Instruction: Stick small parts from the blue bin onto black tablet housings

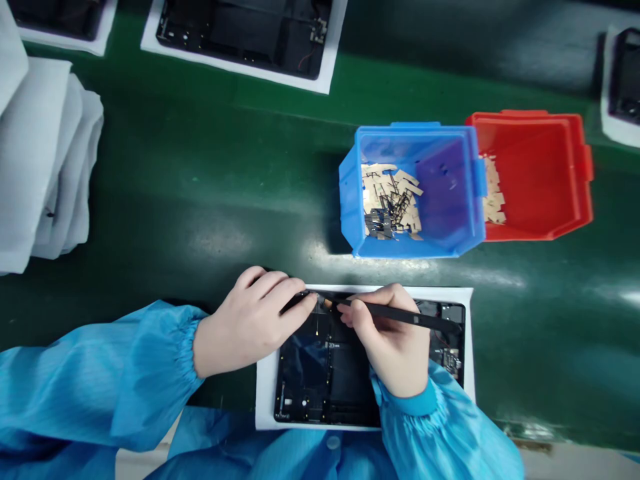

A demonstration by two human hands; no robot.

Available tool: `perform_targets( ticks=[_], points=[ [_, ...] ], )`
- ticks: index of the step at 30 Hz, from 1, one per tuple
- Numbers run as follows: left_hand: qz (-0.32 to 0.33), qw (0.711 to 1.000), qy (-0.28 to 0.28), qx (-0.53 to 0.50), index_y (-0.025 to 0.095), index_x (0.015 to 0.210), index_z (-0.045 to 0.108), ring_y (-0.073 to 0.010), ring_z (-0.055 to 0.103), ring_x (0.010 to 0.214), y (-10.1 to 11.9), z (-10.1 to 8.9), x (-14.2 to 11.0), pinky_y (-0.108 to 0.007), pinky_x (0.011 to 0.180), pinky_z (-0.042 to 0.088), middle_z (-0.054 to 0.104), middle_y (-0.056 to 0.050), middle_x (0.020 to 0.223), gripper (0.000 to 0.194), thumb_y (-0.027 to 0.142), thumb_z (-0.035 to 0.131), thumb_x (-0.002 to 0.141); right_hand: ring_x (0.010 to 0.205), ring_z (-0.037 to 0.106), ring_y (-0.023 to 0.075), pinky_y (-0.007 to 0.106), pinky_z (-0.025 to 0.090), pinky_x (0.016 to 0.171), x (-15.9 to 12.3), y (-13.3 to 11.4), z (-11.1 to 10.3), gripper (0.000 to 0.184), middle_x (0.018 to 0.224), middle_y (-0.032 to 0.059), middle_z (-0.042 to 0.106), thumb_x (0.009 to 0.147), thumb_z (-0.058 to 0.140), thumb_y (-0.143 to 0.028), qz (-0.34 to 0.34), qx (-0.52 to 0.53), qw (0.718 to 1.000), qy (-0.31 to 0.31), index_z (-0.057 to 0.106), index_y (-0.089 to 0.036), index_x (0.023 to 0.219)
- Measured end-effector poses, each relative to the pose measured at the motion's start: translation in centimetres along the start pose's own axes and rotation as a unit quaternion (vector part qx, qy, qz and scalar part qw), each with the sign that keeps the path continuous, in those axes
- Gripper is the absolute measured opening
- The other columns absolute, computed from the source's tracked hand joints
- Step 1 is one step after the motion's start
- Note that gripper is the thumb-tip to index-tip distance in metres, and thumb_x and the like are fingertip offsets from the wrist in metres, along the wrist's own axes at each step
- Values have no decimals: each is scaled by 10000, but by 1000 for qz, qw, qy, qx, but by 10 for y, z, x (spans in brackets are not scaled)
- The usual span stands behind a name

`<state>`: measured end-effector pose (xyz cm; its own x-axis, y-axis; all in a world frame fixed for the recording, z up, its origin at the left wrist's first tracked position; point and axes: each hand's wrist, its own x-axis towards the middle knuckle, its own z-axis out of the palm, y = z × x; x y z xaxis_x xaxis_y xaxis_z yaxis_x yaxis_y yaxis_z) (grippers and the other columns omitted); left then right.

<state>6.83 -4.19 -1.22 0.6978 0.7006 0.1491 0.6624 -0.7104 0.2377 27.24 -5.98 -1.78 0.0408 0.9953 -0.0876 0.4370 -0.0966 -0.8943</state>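
Observation:
On a white foam sheet (265,400) lies a black tablet housing (305,373) with its inner side up, showing a flat dark panel, small gold contacts and a circuit board at the right. My left hand (255,320) is closed on its upper left corner, the fingertips partly hidden at the edge. Black tweezers (400,313) are gripped in my right hand (395,340), held pen-like over the housing. Their tips reach a small orange-brown piece (327,303) by my left index finger; whether they pinch it is hard to tell.
Beyond the housing stand a blue bin (413,247) with cream and black small strips and a red bin (545,180) with cream pieces. White foam sheets (50,167) are stacked at the left. More housings (245,33) on foam line the back of the green table (210,167).

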Motion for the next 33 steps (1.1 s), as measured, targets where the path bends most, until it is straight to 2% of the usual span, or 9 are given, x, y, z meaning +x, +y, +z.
perform_targets(
  ticks=[8,15,25,27,29,31,33],
  points=[
    [5,1000,-1,-6,171,1096,574,-207,538,960,1,-1,-1,-374,798,398,608,-36,1047,227,172,478,891,547,621,147,255,498,499,1,-2,2,134,643,0,601,831,588,-257,16,31,999,7,547,-196,719],
    [11,1000,-21,-10,198,1142,562,-189,542,958,0,-1,0,-372,808,390,611,-25,1065,262,184,474,895,533,607,147,258,492,493,3,-4,2,166,626,7,604,827,590,-283,19,13,1000,3,542,-192,697],
    [17,999,-34,2,206,1170,545,-205,534,945,0,-1,1,-365,800,399,592,-53,1049,293,176,461,891,524,600,146,262,493,485,3,-1,2,148,633,8,608,822,592,-287,18,12,1000,8,540,-200,715],
    [24,998,-49,10,220,1204,521,-210,528,942,1,-1,2,-366,788,403,578,-58,1068,325,171,443,892,520,594,145,258,484,477,2,0,0,137,626,1,600,825,592,-279,17,25,999,36,533,-201,729],
    [25,998,-62,18,240,1247,487,-217,528,919,3,0,5,-370,768,410,568,-70,1067,378,161,434,881,511,577,135,259,477,486,2,1,-2,118,629,-10,579,834,586,-267,3,51,994,94,522,-206,755],
    [19,997,-67,19,261,1279,458,-225,532,887,4,2,8,-377,748,418,564,-85,1042,431,164,446,860,529,562,134,280,480,523,2,0,-5,87,665,-11,559,848,560,-265,-30,80,986,146,509,-216,797],
    [11,998,-63,11,279,1294,442,-234,533,878,4,4,10,-385,740,427,560,-91,1020,465,173,464,841,640,578,166,337,490,623,2,-2,-9,70,752,20,558,861,514,-280,-83,71,981,160,505,-223,822]
  ],
)
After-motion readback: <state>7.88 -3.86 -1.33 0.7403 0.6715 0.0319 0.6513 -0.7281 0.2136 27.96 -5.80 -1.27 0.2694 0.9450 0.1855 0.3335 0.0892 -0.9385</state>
